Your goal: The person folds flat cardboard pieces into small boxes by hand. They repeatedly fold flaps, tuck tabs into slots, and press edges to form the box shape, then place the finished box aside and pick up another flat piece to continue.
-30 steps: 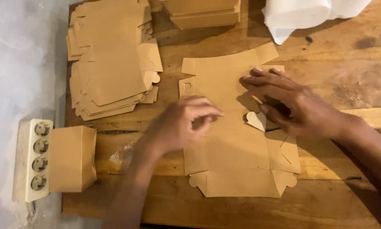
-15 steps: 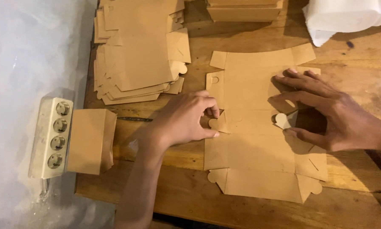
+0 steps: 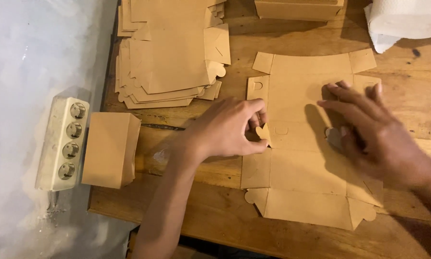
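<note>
A flat brown cardboard box blank (image 3: 301,158) lies unfolded on the wooden table (image 3: 206,211). My left hand (image 3: 225,129) is at its left edge, thumb and fingers pinching a small heart-shaped tab (image 3: 262,133) that stands up from the sheet. My right hand (image 3: 373,134) rests on the blank's right side with fingers spread, pressing it flat and covering a matching tab there.
A stack of flat blanks (image 3: 170,52) lies at the back left. A folded brown box (image 3: 111,149) stands at the left edge beside a white socket strip (image 3: 63,144). Another cardboard stack (image 3: 299,8) and white tissue (image 3: 407,21) are at the back.
The view has shifted so the blank sits further right. My left hand has taken the left tab between its fingers and raised it; my right hand has slid down over the right side.
</note>
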